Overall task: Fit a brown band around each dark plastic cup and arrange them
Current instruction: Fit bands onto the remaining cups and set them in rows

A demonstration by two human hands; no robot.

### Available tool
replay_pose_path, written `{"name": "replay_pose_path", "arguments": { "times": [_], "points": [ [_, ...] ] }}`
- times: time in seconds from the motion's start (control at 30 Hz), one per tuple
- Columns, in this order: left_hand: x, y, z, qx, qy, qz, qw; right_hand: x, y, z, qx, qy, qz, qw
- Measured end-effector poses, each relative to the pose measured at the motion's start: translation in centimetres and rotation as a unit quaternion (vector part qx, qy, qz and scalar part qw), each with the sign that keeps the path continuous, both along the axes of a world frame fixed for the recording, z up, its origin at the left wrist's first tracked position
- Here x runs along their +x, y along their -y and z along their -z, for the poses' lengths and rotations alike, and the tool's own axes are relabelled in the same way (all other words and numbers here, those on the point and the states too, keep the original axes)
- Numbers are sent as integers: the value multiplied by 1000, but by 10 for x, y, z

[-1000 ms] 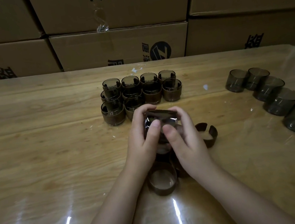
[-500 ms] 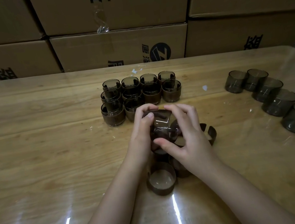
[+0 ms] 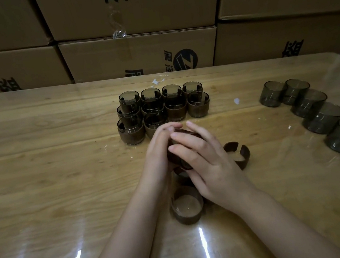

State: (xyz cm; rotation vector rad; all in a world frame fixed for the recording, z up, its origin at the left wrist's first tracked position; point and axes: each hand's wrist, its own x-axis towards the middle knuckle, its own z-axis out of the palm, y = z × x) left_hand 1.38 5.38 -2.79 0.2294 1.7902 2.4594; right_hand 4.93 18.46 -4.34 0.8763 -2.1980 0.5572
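Wraps curled fingers of left hand (image 3: 157,152) and right hand (image 3: 204,163) round one cup (image 3: 184,133) – grips it mid-table (image 3: 50,167), just before banded cups (image 3: 131,132) | beside right hand and under wrists: loose bands (image 3: 239,156) | far right: bare cups (image 3: 322,118) in a row | behind: boxes (image 3: 139,54)

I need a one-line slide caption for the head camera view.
Left hand and right hand grip a dark cup before banded cups; bare cups wait at right.
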Motion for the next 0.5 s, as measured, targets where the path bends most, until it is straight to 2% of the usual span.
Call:
{"name": "replay_pose_path", "arguments": {
  "times": [0.07,0.17,0.27,0.5],
  "points": [
    [3,-2,-1,9,-5,-2,1000,1,-1,0,1,-11,0,1000],
    [6,-7,-5,-43,-92,-74,992,1,-3,-1,5,-41,29,999],
    [8,-8,-7,-58,-144,-86,984,2,-3,-4,8,-72,69,995],
    [12,-16,-3,-64,-167,-65,982,8,1,-10,-38,-60,90,993]
  ]
}}
